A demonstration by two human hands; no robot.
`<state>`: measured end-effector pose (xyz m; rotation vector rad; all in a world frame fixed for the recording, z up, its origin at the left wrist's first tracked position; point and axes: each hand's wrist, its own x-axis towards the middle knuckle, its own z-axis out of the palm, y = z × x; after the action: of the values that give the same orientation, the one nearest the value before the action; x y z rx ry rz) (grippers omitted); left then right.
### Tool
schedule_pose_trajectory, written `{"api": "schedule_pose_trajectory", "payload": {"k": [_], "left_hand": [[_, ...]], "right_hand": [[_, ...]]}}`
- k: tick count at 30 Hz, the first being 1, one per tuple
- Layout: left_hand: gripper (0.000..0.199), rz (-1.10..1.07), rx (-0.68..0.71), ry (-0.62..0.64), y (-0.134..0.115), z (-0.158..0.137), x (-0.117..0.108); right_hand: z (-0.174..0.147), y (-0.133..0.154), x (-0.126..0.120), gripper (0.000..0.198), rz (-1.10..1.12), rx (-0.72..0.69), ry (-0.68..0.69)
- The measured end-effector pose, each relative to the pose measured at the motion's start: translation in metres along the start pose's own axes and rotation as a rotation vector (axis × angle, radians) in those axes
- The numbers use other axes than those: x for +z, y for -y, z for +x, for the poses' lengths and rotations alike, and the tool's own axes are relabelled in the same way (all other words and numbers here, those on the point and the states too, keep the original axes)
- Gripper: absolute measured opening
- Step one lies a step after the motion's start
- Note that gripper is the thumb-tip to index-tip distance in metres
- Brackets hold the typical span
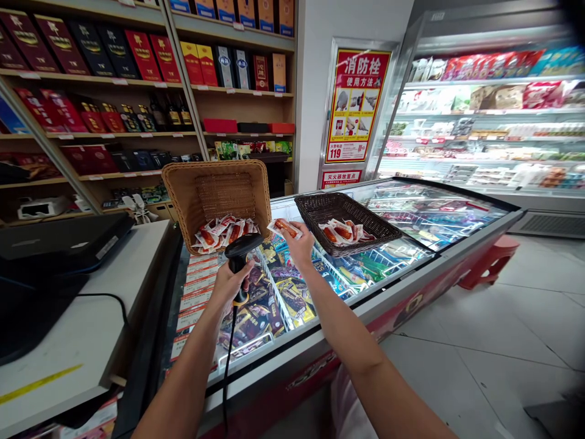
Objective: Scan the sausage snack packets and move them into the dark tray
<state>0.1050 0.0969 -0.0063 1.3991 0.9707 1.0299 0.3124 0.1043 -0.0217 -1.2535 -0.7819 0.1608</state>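
Note:
My left hand (233, 281) is wrapped round the handle of a black barcode scanner (243, 245), its cable hanging down toward me. In my right hand (300, 244) is a small wrapped sausage (285, 228), pinched between thumb and fingers just right of the scanner head. Behind the scanner, a light brown wicker basket (217, 177) tilts toward me with several wrapped sausages (222, 234) in its bottom. To the right of my right hand sits a dark brown wicker basket (320, 213), also holding several wrapped sausages (346, 231).
Both baskets rest on a glass-topped chest freezer (388, 283) full of packaged ice cream. A white counter (123, 268) with a black device stands at left. Shelves (150, 131) of boxed bottles rise behind. A red stool (491, 262) and a lit refrigerated display (484, 116) are at right.

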Motion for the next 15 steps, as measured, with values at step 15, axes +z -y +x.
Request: {"api": "schedule_pose_trajectory", "payload": {"k": [15], "left_hand": [[0.052, -0.086, 0.016, -0.041, -0.018, -0.002, -0.009]], "right_hand": [[0.022, -0.001, -0.02, 0.035, -0.285, -0.126, -0.109]]}}
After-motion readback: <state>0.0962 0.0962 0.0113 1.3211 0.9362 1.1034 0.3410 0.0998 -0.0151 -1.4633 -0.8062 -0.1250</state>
